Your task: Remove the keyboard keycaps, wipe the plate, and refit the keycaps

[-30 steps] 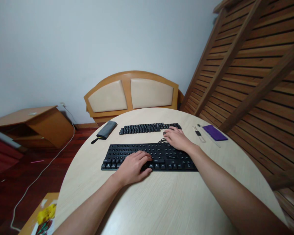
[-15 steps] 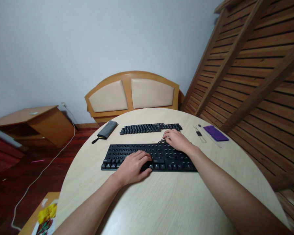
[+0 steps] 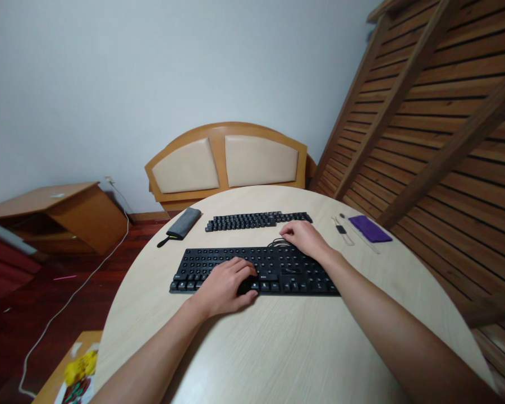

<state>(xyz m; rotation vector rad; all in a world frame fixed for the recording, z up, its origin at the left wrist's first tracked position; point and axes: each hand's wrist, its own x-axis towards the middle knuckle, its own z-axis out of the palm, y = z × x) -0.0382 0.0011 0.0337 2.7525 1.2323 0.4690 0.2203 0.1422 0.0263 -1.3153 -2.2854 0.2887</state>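
A black keyboard (image 3: 278, 272) lies across the table in front of me. Bare key posts cover its upper rows, while keycaps sit along the front. My left hand (image 3: 227, 283) rests curled over its middle, fingers on top and thumb by the front edge, steadying it. Behind it, loose black keycaps (image 3: 244, 220) are laid out in keyboard order. My right hand (image 3: 305, 238) hovers at the near right side of these keycaps, above the keyboard's back edge, thumb and fingers pinched together. Whatever is in the pinch is hidden. A coiled black cable (image 3: 279, 242) shows beside that hand.
A grey pouch (image 3: 185, 223) lies at the table's left. To the right are a wire tool with a black handle (image 3: 340, 229), a thin stick-like tool (image 3: 357, 231) and a purple cloth (image 3: 369, 229). A wooden headboard (image 3: 221, 163) stands behind the round table (image 3: 286, 348).
The keyboard has slid slightly left along with my left hand. My right hand's fingers have drawn in from a looser spread to a pinch near the loose keycaps.
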